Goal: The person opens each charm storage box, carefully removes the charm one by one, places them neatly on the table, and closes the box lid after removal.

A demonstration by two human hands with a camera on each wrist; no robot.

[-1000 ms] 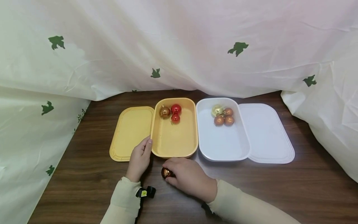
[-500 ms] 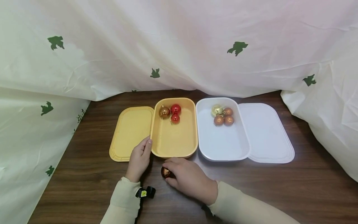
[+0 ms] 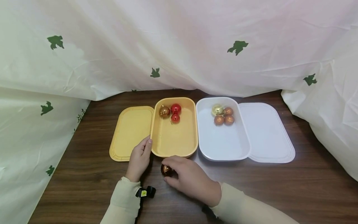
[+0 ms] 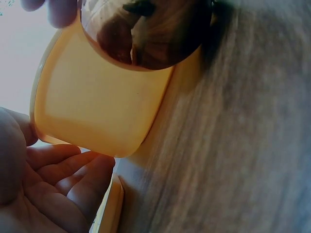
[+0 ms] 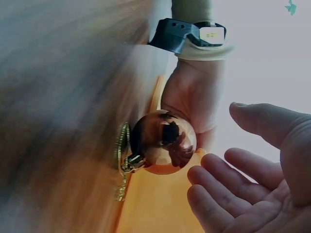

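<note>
In the head view my left hand (image 3: 139, 158) holds the near left side of a yellow plastic box (image 3: 174, 140), thumb at the rim. The left wrist view shows its fingers (image 4: 73, 179) bent against the box's lower edge. A shiny copper-brown Christmas bauble (image 3: 166, 170) rests on the table in front of the box. My right hand (image 3: 191, 179) is beside it, thumb and fingers spread on either side. From the right wrist, the fingertips are right at the bauble (image 5: 163, 145), with the thumb apart from it. A gold cord (image 5: 124, 160) hangs from its cap.
Two red baubles (image 3: 175, 113) and a brown one (image 3: 164, 112) lie in the yellow box. A white box (image 3: 225, 143) beside it holds several baubles, orange-brown and pale gold. The yellow lid (image 3: 131, 133) lies left, the white lid (image 3: 267, 133) right. White cloth (image 3: 179, 46) hangs behind.
My right hand has shifted slightly forward, away from the body, and the brown bauble has moved a little the same way. My left hand stays on the yellow box.
</note>
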